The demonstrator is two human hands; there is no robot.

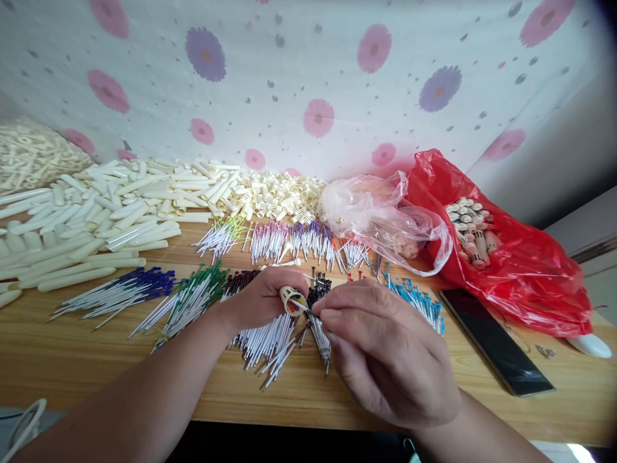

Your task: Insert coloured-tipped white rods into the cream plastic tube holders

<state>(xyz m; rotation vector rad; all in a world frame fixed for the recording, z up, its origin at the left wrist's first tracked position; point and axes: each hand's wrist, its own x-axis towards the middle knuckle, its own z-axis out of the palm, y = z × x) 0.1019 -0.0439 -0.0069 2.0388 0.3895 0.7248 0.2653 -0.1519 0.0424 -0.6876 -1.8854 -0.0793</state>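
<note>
My left hand (263,292) is closed around a short cream slotted pen barrel (287,294), its open end turned toward my right hand. A few coloured tips show inside that opening. My right hand (390,354) pinches a thin pen refill (299,305) with a white stem and a dark end; the stem reaches into the mouth of the barrel. Below the hands lie bunches of refills: white stems with brown ends (263,341) and black-ended ones (319,321). Green-ended refills (200,296) lie left of my left hand, light blue ones (417,299) beyond my right hand.
Cream tubes (120,199) and small slotted barrels (279,193) are heaped at the back. Dark blue refills (130,289) lie at left. A clear plastic bag (371,206), a red bag (525,276) holding pen parts, a black phone (496,341) and a white mouse (590,345) occupy the right.
</note>
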